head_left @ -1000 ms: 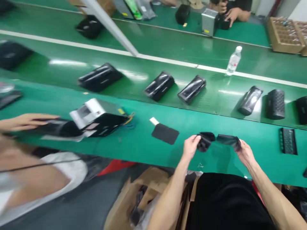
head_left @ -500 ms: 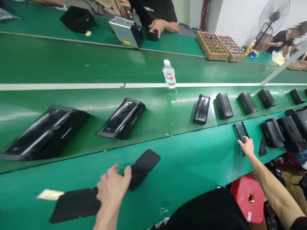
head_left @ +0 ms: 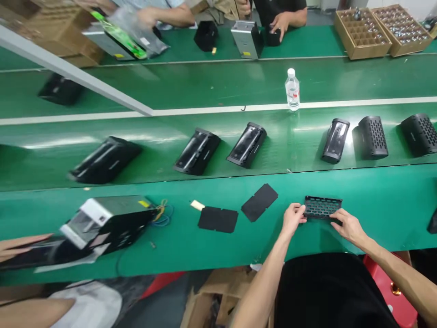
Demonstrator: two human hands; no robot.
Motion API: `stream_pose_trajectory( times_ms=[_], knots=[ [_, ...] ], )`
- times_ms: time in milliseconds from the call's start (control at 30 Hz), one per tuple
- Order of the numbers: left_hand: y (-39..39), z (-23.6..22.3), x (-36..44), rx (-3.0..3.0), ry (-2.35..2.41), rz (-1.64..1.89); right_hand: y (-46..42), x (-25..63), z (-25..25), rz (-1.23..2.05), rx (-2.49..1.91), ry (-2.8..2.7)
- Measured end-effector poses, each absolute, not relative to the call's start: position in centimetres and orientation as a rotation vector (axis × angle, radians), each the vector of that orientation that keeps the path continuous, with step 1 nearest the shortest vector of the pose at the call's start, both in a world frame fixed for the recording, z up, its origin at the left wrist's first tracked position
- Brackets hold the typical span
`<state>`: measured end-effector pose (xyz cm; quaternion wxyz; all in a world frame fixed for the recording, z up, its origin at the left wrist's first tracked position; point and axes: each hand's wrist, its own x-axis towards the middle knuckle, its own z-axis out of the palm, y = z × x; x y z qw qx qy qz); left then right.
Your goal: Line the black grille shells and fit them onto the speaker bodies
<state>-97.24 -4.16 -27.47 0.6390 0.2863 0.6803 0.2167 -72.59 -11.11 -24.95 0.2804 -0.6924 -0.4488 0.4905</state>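
Between both hands, a black perforated cover panel (head_left: 322, 207) with rows of slots lies at the green bench top. My left hand (head_left: 292, 219) pinches its left end between thumb and fingers. My right hand (head_left: 347, 225) grips its lower right corner, fingers closed on the edge. To the left of my left hand lies a flat black sheet (head_left: 259, 202) with notched edges, set at a slant. Beside it rests a second black sheet (head_left: 217, 219), with a small pale yellow strip (head_left: 197, 205) at its upper left corner.
Several black cased units stand along the belt, among them a glossy-fronted one (head_left: 336, 141) and a slotted one (head_left: 373, 137). A water bottle (head_left: 292, 91) stands behind them. A boxy machine (head_left: 112, 223) occupies the bench at left, near another person's hand (head_left: 23, 246). Co-workers sit across.
The view has swung left. My right hand has brought the perforated panel in from the right, and my left hand has left the black sheets and taken the panel's other end.
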Motion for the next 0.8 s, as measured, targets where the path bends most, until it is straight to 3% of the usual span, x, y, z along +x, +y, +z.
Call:
stream_pose_trajectory(
  times_ms=[200, 333, 600, 800],
  knots=[
    [-6.5, -26.5, -98.3, 0.863, 1.581, 0.601, -9.9, -73.5, -22.2, 1.523, -1.634, -0.693],
    [-7.5, -24.5, -96.6, 0.806, 1.023, 0.598, -9.4, -75.1, -20.6, 1.666, -1.301, -0.132],
    [-7.0, -21.1, -95.0, 1.179, 1.105, 0.592, -10.4, -75.0, -20.0, 1.733, -1.161, -0.015],
    [-5.5, -20.7, -95.6, 1.400, 1.053, 0.461, -11.3, -74.7, -21.4, 1.738, -1.393, -0.127]
  ],
)
